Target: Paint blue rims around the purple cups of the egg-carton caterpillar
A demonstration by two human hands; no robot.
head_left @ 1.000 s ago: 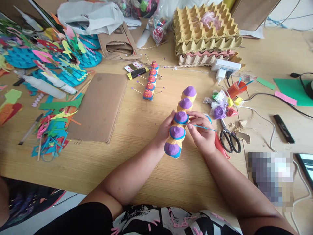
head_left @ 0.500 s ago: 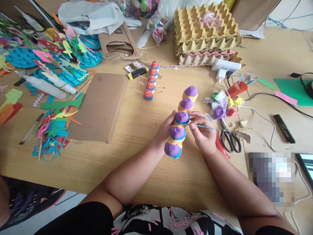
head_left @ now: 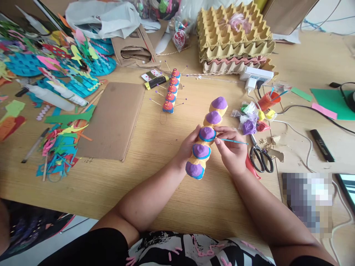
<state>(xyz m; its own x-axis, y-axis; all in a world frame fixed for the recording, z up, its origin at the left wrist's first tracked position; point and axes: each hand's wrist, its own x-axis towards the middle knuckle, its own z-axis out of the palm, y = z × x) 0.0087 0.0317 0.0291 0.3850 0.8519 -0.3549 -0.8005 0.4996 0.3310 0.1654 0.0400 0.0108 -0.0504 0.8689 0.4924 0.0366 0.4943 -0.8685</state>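
A strip of egg-carton cups [head_left: 201, 151] is held tilted over the table, its far end leaning right. Purple clay caps the cups, and blue clay bands the lower part of the nearer three. Along its left edge my left hand [head_left: 188, 147] is closed on the strip. Between the thumb and fingers of my right hand [head_left: 231, 149] is a thin blue stick [head_left: 234, 141]. Its tip touches the blue band of the middle cup. Beyond them stands a smaller cup strip [head_left: 170, 96] in red and blue, with drawn faces and purple-tipped sticks.
Scissors [head_left: 260, 157] and bagged coloured clay [head_left: 249, 123] lie right of my hands, near a red cup [head_left: 269, 101]. Cardboard [head_left: 111, 122] and paper scraps [head_left: 62, 147] lie to the left. Egg trays [head_left: 235, 37] are stacked behind, beside a power strip [head_left: 256, 75].
The far end of the held strip has swung slightly right. The stick has shifted a little to the right with its tip still at the middle cup.
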